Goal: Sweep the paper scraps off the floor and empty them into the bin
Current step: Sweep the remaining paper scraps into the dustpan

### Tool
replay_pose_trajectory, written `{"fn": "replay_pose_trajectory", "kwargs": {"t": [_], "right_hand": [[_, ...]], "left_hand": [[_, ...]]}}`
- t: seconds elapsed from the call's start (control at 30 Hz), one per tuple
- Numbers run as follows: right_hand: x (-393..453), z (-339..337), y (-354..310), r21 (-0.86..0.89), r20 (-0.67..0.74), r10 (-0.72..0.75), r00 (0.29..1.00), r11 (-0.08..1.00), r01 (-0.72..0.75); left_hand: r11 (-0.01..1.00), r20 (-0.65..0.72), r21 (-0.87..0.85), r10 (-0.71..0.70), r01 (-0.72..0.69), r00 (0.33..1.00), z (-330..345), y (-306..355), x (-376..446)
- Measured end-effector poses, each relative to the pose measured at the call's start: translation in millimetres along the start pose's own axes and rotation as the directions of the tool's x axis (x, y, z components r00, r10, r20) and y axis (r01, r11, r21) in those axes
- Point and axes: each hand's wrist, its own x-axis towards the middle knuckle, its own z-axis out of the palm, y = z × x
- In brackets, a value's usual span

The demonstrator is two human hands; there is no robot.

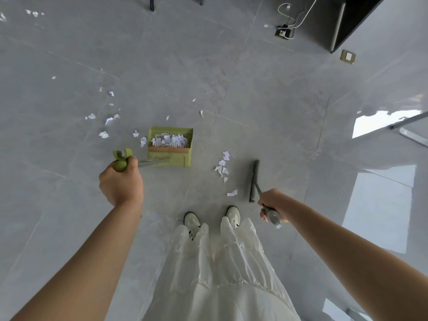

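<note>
Your left hand point(121, 181) grips the green dustpan point(171, 147) handle to steady it while your right hand point(272, 205) holds the broom point(254, 180) beside nearby paper scraps point(223, 165).

Between the hands, a matt green plastic dustpan point(171, 147) is seen with crumpled white paper scraps point(170, 139) — glossy grey floor tiles point(266, 89) below.

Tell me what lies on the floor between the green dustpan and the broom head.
In the head view, a small cluster of white paper scraps lies on bare grey floor between the dustpan and the broom head, nearer the broom.
</note>
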Motion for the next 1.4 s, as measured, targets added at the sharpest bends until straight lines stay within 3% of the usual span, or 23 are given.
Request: {"fn": "replay_pose_trajectory", "kwargs": {"t": [0.13, 0.27, 0.63, 1.2, 1.4], "right_hand": [[-11, 33, -8, 0.163, 0.057, 0.009, 0.998, 0.986, -0.018], [-21, 65, -27, 0.214, 0.137, -0.004, 0.991, 0.976, -0.026], [-27, 127, -114, 0.173, 0.219, -0.157, 0.963, 0.978, 0.12], [-46, 164, -147, 0.184, 0.207, -0.182, 0.961, 0.972, 0.144], [-45, 166, -168, 0.117, 0.314, -0.223, 0.923, 0.974, 0.196]], "left_hand": [[1.0, -0.031, -0.005, -0.025, 0.025, 0.999, -22, -18, 24], [0.999, -0.058, -0.006, -0.04, 0.04, 0.997, -35, -34, 41], [0.989, -0.153, -0.042, -0.15, 0.145, 0.977, -63, -53, 81], [0.961, -0.239, -0.114, -0.272, 0.251, 0.932, -74, -45, 113], [0.948, -0.247, -0.166, -0.308, 0.273, 0.919, -58, -36, 117]]}}
